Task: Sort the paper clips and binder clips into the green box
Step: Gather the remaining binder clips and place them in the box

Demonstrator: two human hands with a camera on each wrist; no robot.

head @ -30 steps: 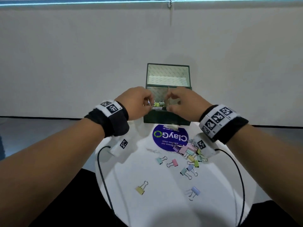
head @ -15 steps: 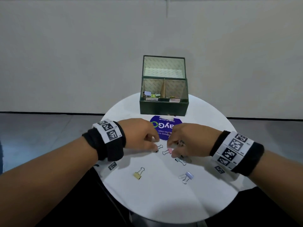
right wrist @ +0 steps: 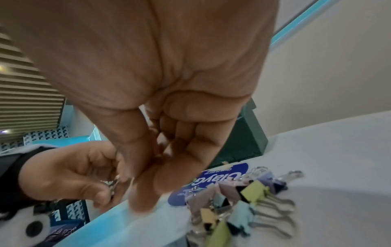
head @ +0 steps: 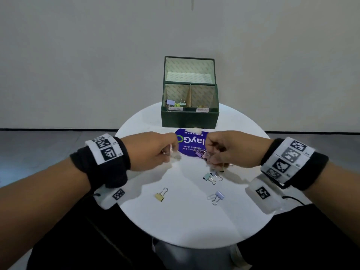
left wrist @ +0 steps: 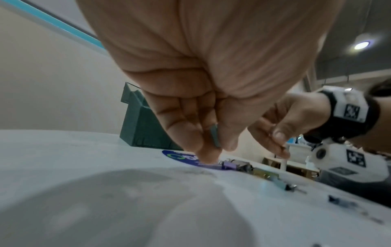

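Both hands are picking up clips for the next trip to the green box (head: 190, 118), which stands open at the far edge of the counter (head: 187, 221). The left hand (head: 153, 151) pinches a small binder clip (left wrist: 215, 136); the right hand (head: 229, 151) is curled above the heap of binder clips (right wrist: 239, 205), and I cannot tell whether it holds one. Next, I judge, each catch must go to its labelled compartment.

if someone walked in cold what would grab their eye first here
Probably the open green box at the far edge of the round white table. Then the left hand and right hand, fingers curled, over pastel binder clips by a blue sticker.
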